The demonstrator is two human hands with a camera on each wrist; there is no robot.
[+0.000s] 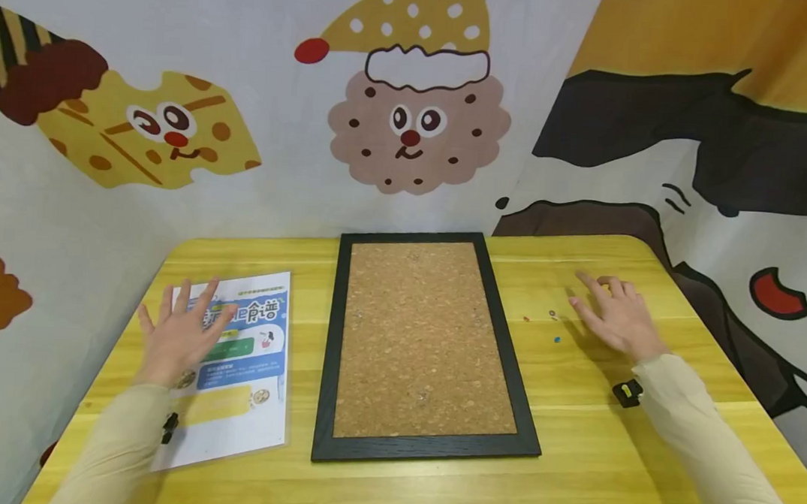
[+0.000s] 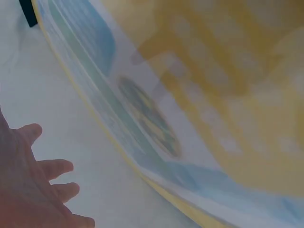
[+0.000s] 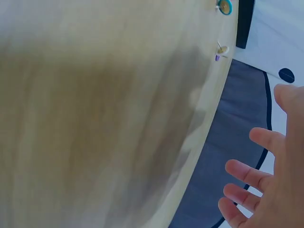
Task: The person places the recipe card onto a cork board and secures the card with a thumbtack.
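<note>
In the head view, the left hand [image 1: 183,336], grip spread, hovers over a printed sheet [image 1: 243,373]; the right hand [image 1: 618,319] (grip loosely spread) is near small coloured pieces [image 1: 557,340] on the counter [image 1: 570,470], right of a corkboard [image 1: 426,343]. The left wrist view shows parted fingers [image 2: 56,168]; the right wrist view likewise.

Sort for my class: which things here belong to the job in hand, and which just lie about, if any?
Probably in the job:
- printed sheet, near the left hand
- small pins, beside the right hand
- framed corkboard

Probably just surroundings:
- cartoon backdrop
- table
</note>
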